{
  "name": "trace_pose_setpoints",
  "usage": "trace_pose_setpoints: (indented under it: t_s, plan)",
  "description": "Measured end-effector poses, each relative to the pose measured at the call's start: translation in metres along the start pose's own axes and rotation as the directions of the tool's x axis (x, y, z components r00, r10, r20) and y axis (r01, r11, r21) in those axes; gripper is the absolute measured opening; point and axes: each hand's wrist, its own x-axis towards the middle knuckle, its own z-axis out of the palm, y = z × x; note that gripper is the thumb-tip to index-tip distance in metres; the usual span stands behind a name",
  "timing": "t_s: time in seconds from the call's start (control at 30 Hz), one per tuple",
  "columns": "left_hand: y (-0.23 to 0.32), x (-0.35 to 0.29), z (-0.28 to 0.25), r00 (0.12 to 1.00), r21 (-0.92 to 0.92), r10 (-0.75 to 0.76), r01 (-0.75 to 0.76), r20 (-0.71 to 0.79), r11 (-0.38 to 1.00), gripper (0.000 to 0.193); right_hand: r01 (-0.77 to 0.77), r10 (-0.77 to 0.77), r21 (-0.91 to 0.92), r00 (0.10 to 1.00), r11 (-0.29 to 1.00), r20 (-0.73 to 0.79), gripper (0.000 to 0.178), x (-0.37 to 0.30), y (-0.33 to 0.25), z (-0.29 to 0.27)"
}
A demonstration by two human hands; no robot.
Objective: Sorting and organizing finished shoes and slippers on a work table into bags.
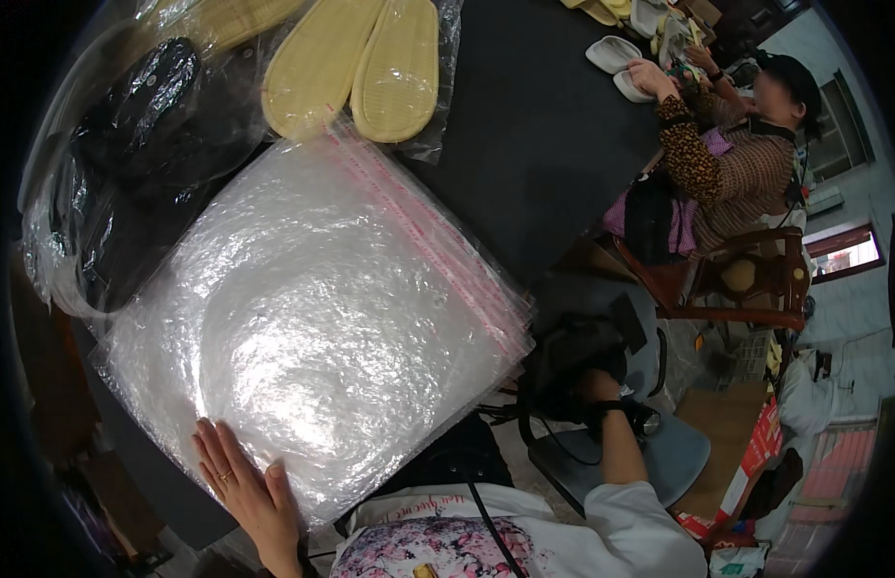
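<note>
A thick stack of clear plastic bags [303, 289] with pink-lined edges lies on the dark table in front of me. My left hand [237, 482] rests flat on its near left corner, fingers stretched out, a ring on one finger. My right arm reaches to the side over a grey chair [659, 453]. My right hand [597, 387] is at a black bag-like thing [577, 352] on that chair, and its fingers are hidden there. Yellow slippers [397, 72] in clear plastic lie beyond the stack.
Clear plastic bags with dark contents [144, 144] lie left of the stack. Across the dark table [524, 125], a seated co-worker [726, 173] holds white slippers [616, 56]. A wooden chair [746, 279] and a cardboard box [722, 443] stand at the right.
</note>
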Motion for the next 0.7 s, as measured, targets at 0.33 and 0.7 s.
trace_pose_setpoints:
  t_s: [0.33,0.7]
  plan:
    - [-0.002,-0.003,-0.011,0.999,-0.027,-0.041,0.041,0.007,0.999,0.069,0.072,-0.062,0.095,0.993,0.993,-0.102,0.043,0.045,0.021,0.04]
    - [-0.001,-0.004,-0.012,0.999,-0.192,-0.047,0.05,0.022,0.98,0.074,0.531,-0.356,-0.699,0.845,0.478,0.398,0.035,0.086,0.053,0.064]
